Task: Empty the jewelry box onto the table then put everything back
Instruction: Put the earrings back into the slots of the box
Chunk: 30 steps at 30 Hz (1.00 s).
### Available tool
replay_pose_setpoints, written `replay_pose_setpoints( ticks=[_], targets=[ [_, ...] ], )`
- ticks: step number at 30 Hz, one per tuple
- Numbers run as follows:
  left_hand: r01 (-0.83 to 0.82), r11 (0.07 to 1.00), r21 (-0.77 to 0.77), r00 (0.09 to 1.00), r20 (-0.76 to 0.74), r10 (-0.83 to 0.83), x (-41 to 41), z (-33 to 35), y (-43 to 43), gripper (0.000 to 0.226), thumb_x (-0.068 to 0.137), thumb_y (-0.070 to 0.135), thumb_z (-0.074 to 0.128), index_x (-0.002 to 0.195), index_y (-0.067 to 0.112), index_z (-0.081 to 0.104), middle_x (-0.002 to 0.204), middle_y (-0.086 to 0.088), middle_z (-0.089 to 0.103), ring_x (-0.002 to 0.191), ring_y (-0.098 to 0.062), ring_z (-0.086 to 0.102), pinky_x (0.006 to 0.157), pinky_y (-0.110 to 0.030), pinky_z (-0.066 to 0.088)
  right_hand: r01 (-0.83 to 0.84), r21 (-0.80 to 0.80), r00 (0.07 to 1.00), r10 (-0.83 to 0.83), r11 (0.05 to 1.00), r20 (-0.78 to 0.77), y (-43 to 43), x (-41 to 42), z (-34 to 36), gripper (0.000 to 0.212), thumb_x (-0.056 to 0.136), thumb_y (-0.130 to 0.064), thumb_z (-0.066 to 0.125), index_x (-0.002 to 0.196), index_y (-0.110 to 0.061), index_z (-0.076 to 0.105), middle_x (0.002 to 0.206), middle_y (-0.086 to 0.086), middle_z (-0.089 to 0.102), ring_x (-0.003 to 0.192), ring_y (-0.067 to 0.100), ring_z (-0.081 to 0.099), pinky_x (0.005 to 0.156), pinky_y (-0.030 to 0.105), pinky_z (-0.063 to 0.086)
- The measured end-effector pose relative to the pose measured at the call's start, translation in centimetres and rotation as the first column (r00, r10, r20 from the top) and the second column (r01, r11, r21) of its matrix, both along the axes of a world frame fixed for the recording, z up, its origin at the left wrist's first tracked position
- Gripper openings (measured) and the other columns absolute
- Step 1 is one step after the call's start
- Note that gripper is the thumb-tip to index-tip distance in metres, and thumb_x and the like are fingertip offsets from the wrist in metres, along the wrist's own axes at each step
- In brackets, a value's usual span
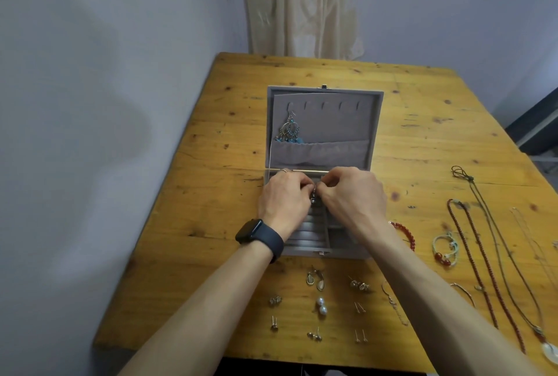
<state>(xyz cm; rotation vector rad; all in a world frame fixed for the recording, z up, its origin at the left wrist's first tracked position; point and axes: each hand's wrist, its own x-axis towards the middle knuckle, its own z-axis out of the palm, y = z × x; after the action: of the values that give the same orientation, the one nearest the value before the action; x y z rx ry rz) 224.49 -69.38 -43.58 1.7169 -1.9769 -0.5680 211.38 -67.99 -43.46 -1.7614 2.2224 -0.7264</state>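
A grey velvet jewelry box lies open on the wooden table, its lid tilted back. A blue beaded hoop earring hangs from the leftmost hook in the lid, above a fabric pocket. Over the box's tray, my left hand and my right hand meet fingertip to fingertip and pinch a small dangling earring between them. The ring rolls of the tray show below my wrists.
Several small earrings and studs lie in rows at the table's near edge. To the right lie bead bracelets, a red bead necklace and long cord necklaces. A wall stands close on the left; a curtain hangs behind.
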Motion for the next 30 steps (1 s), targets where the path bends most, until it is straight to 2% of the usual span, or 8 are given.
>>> replay_pose_setpoints(
  ticks=[5,8,14,16,19,23,27,30],
  targets=[
    [0.022,0.998,-0.054,1.0,0.018,-0.021,0.1,-0.2,0.4,0.021,0.098,0.029,0.058,0.108,0.019,0.074,0.113,-0.002,0.065,0.103,-0.019,0.061,0.084,-0.032,0.051,-0.01,0.058,1.0,0.011,0.998,-0.014,-1.1,0.1,0.3,0.016,0.08,-0.041,0.068,0.088,-0.028,0.072,0.088,-0.002,0.073,0.088,0.025,0.066,0.076,0.039,0.058],
    [0.039,0.996,-0.077,0.998,0.043,-0.035,0.5,-0.2,0.7,0.022,0.098,0.027,0.058,0.11,0.018,0.074,0.114,-0.003,0.064,0.105,-0.02,0.06,0.087,-0.031,0.051,-0.064,0.02,0.998,0.065,0.998,-0.026,-1.5,0.3,0.4,0.017,0.083,-0.038,0.066,0.092,-0.028,0.076,0.09,-0.003,0.076,0.09,0.024,0.067,0.077,0.035,0.056],
    [0.046,0.996,-0.078,0.997,0.059,-0.042,1.0,0.0,0.9,0.021,0.096,0.029,0.062,0.111,0.024,0.075,0.117,-0.001,0.062,0.108,-0.017,0.059,0.087,-0.029,0.05,-0.099,0.028,0.992,0.101,0.995,-0.08,-1.7,-0.2,0.2,0.015,0.084,-0.031,0.067,0.088,-0.025,0.08,0.084,0.002,0.076,0.083,0.028,0.068,0.071,0.03,0.05],
    [0.047,0.996,-0.078,0.998,0.052,-0.043,1.0,0.1,0.9,0.021,0.096,0.028,0.062,0.111,0.024,0.075,0.117,-0.001,0.063,0.108,-0.017,0.059,0.087,-0.029,0.05,-0.082,0.04,0.995,0.084,0.996,-0.046,-1.8,-0.4,0.0,0.013,0.083,-0.033,0.07,0.087,-0.025,0.08,0.084,0.001,0.076,0.083,0.026,0.068,0.069,0.027,0.049],
    [0.045,0.995,-0.085,0.998,0.044,-0.041,1.0,0.0,1.0,0.021,0.096,0.027,0.061,0.111,0.023,0.075,0.117,-0.002,0.064,0.108,-0.018,0.059,0.087,-0.029,0.049,-0.084,0.001,0.996,0.084,0.996,0.016,-1.7,-0.5,-0.5,0.012,0.084,-0.036,0.072,0.088,-0.027,0.079,0.088,-0.003,0.076,0.085,0.021,0.067,0.073,0.029,0.052],
    [0.054,0.994,-0.097,0.998,0.036,-0.05,1.2,-0.3,1.1,0.022,0.096,0.027,0.06,0.111,0.021,0.075,0.115,-0.003,0.065,0.108,-0.018,0.059,0.089,-0.029,0.048,-0.083,-0.044,0.996,0.085,0.996,0.03,-1.5,-0.4,-1.0,0.013,0.085,-0.037,0.071,0.093,-0.028,0.077,0.094,-0.002,0.073,0.083,0.016,0.059,0.069,0.026,0.039],
    [0.052,0.993,-0.105,0.999,0.009,-0.051,1.2,-0.7,1.5,0.024,0.097,0.027,0.06,0.115,0.019,0.073,0.116,-0.003,0.064,0.107,-0.018,0.058,0.089,-0.026,0.046,-0.108,-0.072,0.988,0.115,0.992,0.105,-1.1,-1.1,-0.5,0.016,0.089,-0.035,0.068,0.098,-0.026,0.078,0.096,-0.003,0.074,0.087,0.016,0.064,0.077,0.029,0.049],
    [0.042,0.992,-0.117,0.999,0.001,-0.042,1.3,-1.1,2.0,0.025,0.096,0.026,0.06,0.116,0.018,0.071,0.115,-0.002,0.063,0.108,-0.018,0.057,0.088,-0.026,0.046,-0.119,-0.115,0.982,0.134,0.986,0.135,-0.6,-2.0,0.0,0.015,0.09,-0.031,0.068,0.1,-0.026,0.078,0.093,-0.004,0.071,0.085,0.012,0.063,0.075,0.024,0.046]
  ],
)
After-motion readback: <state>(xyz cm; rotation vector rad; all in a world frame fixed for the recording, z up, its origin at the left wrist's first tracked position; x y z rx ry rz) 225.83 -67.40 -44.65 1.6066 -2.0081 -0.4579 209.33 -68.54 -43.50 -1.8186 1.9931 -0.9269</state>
